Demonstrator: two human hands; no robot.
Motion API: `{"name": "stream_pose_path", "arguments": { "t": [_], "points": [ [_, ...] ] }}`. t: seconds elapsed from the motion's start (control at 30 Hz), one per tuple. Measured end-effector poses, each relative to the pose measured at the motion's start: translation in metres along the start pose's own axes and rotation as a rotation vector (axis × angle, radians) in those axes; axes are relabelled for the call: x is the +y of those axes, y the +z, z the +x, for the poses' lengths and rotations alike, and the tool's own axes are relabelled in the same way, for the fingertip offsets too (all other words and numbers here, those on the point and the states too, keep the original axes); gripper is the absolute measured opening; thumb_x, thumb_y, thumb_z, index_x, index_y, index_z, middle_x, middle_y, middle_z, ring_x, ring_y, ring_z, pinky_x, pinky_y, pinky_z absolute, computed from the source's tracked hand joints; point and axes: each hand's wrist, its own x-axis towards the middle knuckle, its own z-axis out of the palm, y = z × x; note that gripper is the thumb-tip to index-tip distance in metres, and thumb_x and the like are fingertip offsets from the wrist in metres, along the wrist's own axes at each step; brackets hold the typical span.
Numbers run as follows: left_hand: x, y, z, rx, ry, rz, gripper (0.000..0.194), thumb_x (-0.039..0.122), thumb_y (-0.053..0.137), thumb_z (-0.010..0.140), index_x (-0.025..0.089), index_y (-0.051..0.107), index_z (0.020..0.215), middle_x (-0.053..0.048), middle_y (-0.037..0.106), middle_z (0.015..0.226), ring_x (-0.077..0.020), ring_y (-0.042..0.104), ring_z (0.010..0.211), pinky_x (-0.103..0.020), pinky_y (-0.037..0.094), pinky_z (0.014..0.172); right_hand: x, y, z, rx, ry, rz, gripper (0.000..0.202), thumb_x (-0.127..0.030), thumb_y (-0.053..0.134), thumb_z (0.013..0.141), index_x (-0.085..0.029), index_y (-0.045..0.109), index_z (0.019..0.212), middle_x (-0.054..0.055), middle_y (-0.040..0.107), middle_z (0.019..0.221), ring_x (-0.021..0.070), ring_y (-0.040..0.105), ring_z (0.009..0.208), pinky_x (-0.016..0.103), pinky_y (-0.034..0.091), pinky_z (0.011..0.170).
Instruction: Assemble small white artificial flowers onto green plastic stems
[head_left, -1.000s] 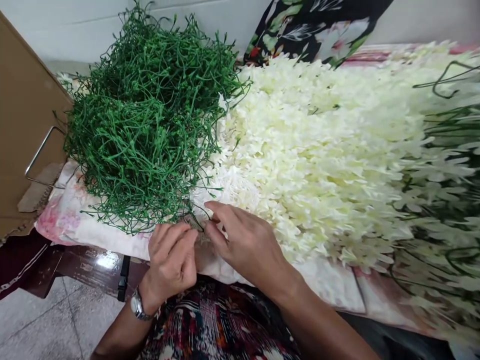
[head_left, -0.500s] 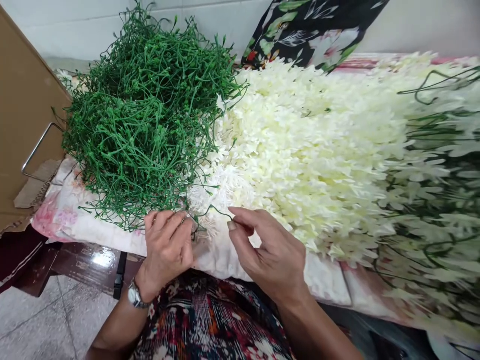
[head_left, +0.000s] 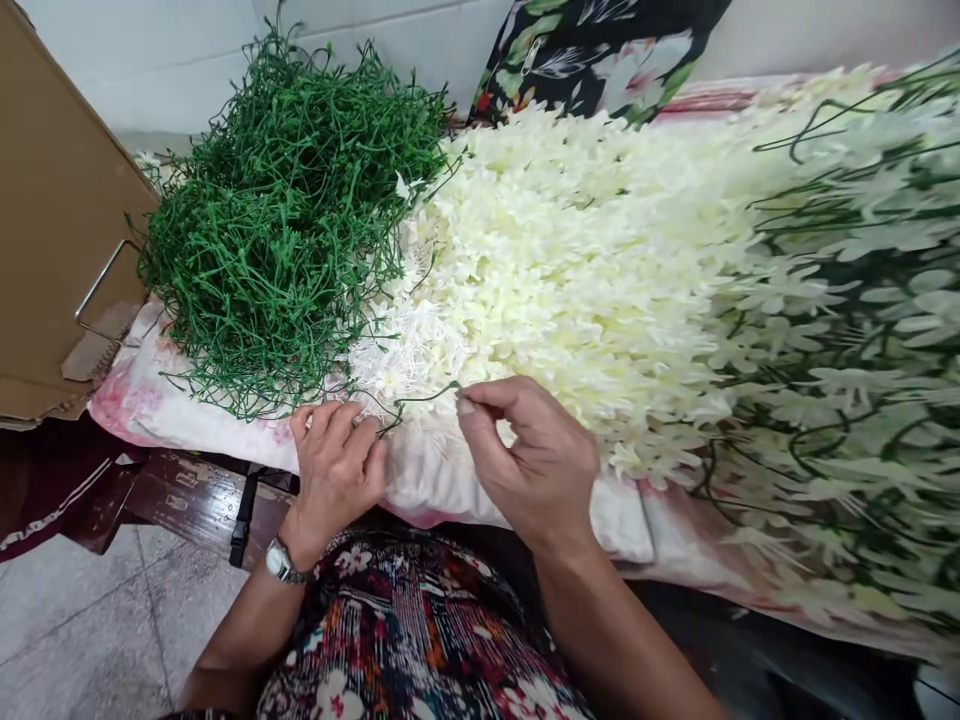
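Two hands are at the near side of the green stem pile [head_left: 262,240]: the right hand [head_left: 536,460] pinches a thin green stem [head_left: 429,398] just beyond the pile's near right edge; the left hand [head_left: 339,465] curls, its hold unclear. White blossoms [head_left: 592,290] spread right of the pile, a cardboard box [head_left: 64,210] left.

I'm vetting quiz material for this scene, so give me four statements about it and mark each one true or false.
1. The right hand pinches a thin green stem. True.
2. The green tangle lies to the right of the white flowers. False: it lies to their left.
3. The watch is on the right wrist. False: it is on the left one.
4. Black floral fabric shows beyond the white flowers. True.
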Motion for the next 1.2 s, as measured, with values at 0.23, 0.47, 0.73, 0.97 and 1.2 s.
{"name": "stream_pose_path", "arguments": {
  "t": [0.23,0.47,0.73,0.97,1.2],
  "points": [
    [-0.006,0.007,-0.008,0.125,0.015,0.019,0.012,0.006,0.053,0.069,0.017,0.058,0.070,-0.007,0.059,0.092,-0.0192,0.051,0.089,-0.039,0.034,0.083,0.008,-0.014,-0.012,0.019,0.023,-0.007,0.009,-0.011,0.054,0.073,-0.020,0.054,0.078,-0.001,0.054,0.065,0.0096,0.052,0.060,0.023,0.042,0.055],
    [-0.017,0.008,-0.010,0.182,-0.102,0.139,0.012,0.008,0.054,0.070,0.017,0.061,0.073,-0.008,0.059,0.092,-0.0234,0.050,0.089,-0.042,0.033,0.080,0.006,-0.022,-0.019,0.019,-0.031,-0.053,0.012,-0.008,0.054,0.071,-0.019,0.054,0.077,0.000,0.056,0.068,0.0100,0.052,0.061,0.023,0.044,0.056],
    [0.017,-0.019,-0.014,0.077,-0.228,-0.624,0.016,0.017,0.050,0.078,0.017,0.060,0.091,-0.008,0.057,0.087,-0.0176,0.055,0.082,-0.032,0.045,0.070,0.011,-0.032,-0.032,-0.025,-0.277,-0.262,0.022,-0.008,0.057,0.070,-0.019,0.054,0.089,0.005,0.062,0.081,0.0131,0.059,0.075,0.025,0.050,0.068],
    [0.032,-0.020,0.010,-0.428,-0.697,-1.514,0.026,0.036,0.052,0.077,0.014,0.060,0.088,-0.008,0.063,0.072,-0.0136,0.058,0.062,-0.028,0.050,0.059,0.009,-0.046,-0.040,-0.285,-0.556,-0.309,0.019,-0.015,0.052,0.076,-0.021,0.055,0.093,0.004,0.061,0.086,0.0136,0.054,0.075,0.028,0.047,0.065],
    [0.038,-0.017,0.002,-0.410,-0.810,-1.505,0.006,0.018,0.061,0.069,0.013,0.058,0.068,0.000,0.056,0.053,-0.0082,0.052,0.050,-0.023,0.045,0.052,-0.006,-0.045,-0.052,-0.517,-0.590,-0.178,0.020,-0.012,0.049,0.077,-0.014,0.056,0.096,0.006,0.060,0.084,0.0138,0.054,0.077,0.028,0.047,0.064]
  ]
}}
